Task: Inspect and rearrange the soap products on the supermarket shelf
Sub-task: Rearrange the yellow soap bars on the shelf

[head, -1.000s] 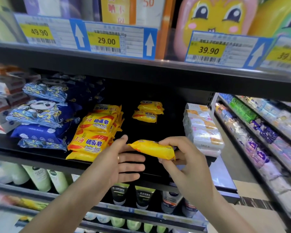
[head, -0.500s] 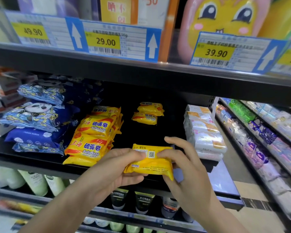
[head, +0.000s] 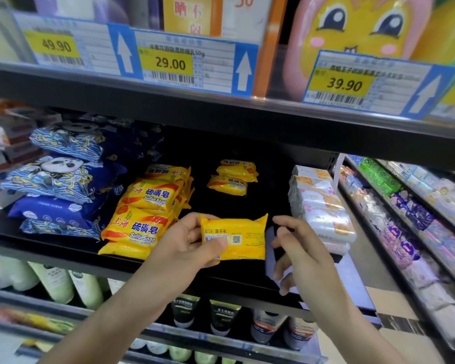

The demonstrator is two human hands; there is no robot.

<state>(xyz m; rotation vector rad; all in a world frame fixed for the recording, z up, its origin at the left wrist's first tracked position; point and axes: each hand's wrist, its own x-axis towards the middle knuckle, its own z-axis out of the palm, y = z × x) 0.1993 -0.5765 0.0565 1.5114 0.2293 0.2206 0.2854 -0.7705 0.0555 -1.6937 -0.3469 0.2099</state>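
My left hand [head: 188,245] grips a yellow sulfur soap pack [head: 243,239] in front of the black shelf [head: 63,252], its back label with a QR code turned toward me. The thumb lies across the label. My right hand [head: 304,254] hovers just right of the pack with fingers loosely bent, not touching it. A stack of the same yellow soap packs [head: 146,214] sits on the shelf to the left. Two more yellow packs [head: 233,178] lie deeper in the shelf.
Blue patterned soap bags [head: 55,179] are piled at the shelf's left. White and pink wrapped soap bars [head: 319,206] stack at the right. Price tags [head: 168,63] line the upper shelf edge. Tubes and bottles [head: 218,320] stand on the lower shelf. Another shelving run [head: 418,219] extends right.
The yellow pack has been turned so its back label faces me. My right hand has let go of it and drawn slightly to the right; my left hand alone holds it now.
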